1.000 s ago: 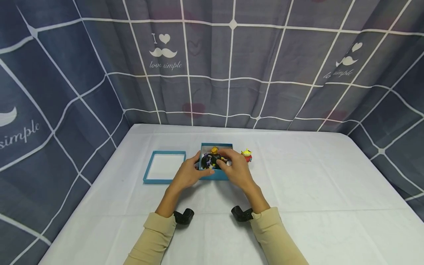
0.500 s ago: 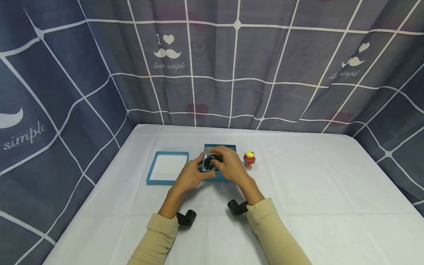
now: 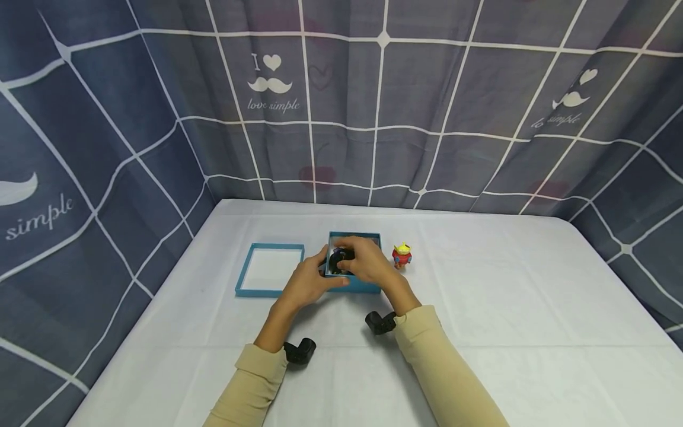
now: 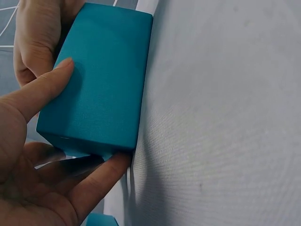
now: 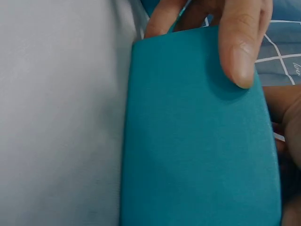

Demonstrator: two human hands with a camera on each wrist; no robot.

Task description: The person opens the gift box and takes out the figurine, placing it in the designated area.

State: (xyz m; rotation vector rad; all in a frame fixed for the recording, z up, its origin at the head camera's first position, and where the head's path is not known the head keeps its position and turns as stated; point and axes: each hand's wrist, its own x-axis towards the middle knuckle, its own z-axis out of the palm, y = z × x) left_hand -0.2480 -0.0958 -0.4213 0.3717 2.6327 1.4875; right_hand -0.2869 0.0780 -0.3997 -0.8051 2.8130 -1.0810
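Observation:
A teal open box (image 3: 352, 284) stands on the white table, holding small toy figures that are mostly hidden behind the hands. My left hand (image 3: 306, 284) grips its left end; in the left wrist view, the left thumb lies on the box's near wall and the fingers curl round the end. Over the box, my right hand (image 3: 365, 261) reaches inside, thumb and fingers curled about a black figure (image 3: 341, 256). What kind of figure it is cannot be made out. The right wrist view shows mainly the near wall, with the left thumb on it.
A shallow teal lid (image 3: 269, 293) with a white inside lies to the left of the box. Right of the box, a small yellow-headed toy figure in red (image 3: 402, 256) stands on the table. A grey checked curtain (image 3: 341, 118) hangs round the back and sides.
My right hand shifts left over the box, its forearm coming inward, and the black figure moves left with its fingers. The left hand keeps its grip on the box.

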